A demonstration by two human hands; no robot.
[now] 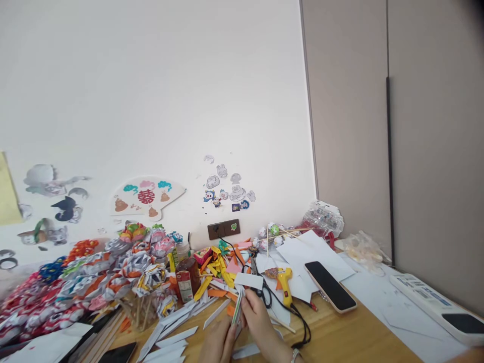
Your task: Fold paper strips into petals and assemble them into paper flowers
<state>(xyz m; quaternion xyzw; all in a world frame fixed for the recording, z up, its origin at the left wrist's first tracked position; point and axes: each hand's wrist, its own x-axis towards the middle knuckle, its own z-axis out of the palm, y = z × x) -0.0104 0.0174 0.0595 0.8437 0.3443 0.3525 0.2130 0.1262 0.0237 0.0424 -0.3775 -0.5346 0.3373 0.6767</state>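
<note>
Low in the frame, both of my hands meet over the wooden desk point(340, 338). My left hand point(217, 340) and my right hand point(260, 325) pinch a thin folded strip of printed paper point(237, 308) held on edge between them. My right wrist wears a bracelet point(295, 354). Folded white paper strips point(177, 335) lie just left of my hands. A white card point(248, 280) sits right behind the fingers.
A heap of folded paper flowers point(94, 277) fills the left. A brown bottle point(188, 280), yellow and orange paper scraps point(219, 269), a yellow glue gun point(284, 283) with black cord, a phone point(330, 286), white sheets point(313, 252) and a remote point(434, 302) lie around.
</note>
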